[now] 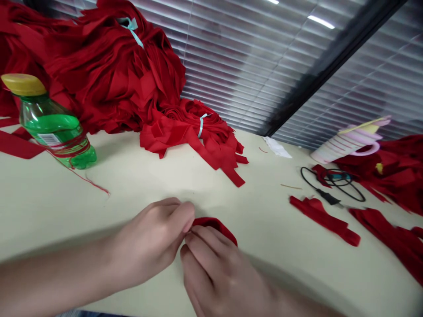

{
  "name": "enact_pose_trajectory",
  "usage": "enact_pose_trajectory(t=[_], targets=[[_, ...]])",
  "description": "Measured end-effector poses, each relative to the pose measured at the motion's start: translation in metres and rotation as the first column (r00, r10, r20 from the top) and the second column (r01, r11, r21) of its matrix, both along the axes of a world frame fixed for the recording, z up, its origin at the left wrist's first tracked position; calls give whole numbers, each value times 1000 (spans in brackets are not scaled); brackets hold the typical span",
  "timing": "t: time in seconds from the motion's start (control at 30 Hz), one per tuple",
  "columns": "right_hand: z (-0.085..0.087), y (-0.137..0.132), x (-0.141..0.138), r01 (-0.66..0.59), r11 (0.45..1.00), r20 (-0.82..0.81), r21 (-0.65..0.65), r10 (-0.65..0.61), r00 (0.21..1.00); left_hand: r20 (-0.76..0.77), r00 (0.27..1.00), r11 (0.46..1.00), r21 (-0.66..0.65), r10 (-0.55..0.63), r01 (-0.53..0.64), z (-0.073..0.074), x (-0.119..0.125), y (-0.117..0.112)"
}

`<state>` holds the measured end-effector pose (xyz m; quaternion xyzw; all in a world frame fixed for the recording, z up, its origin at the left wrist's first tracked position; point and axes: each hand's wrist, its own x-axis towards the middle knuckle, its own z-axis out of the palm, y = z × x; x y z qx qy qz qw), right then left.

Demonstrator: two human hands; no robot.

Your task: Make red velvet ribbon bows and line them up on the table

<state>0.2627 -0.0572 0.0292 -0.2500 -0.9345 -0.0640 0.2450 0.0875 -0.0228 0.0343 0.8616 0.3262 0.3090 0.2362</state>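
My left hand (152, 242) and my right hand (211, 264) meet near the front of a cream table, their fingertips pinching a small folded piece of red cloth (213, 224). Most of that piece is hidden under my right fingers. To the right of my hands lies a loose red fabric strip (322, 220), not touching them. Behind them stands a large heap of red cut cloth (112, 79), with a bundle tied by a pale blue band (194, 132) at its foot.
A green plastic bottle (54, 125) with a yellow cap, wound with red thread, stands at the left. At the right lie a black cable (333, 185), more red cloth (390, 171) and a pink-and-white cup stack (345, 143). Window blinds (244, 57) run along the back.
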Motion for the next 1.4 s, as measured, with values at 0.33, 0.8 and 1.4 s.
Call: enact_pose_trajectory(t=[0.33,0.8,1.4], targets=[[-3,6,-7,13,979,-290,-201,-72,954,282,929,960,-215,238,-180,4,4,-1],[14,18,1,-864,140,-736,-484,-600,315,654,730,597,-672,200,439,14,3,10],[34,23,13,-322,334,-456,-886,-495,739,-51,977,897,387,-209,212,17,-9,2]])
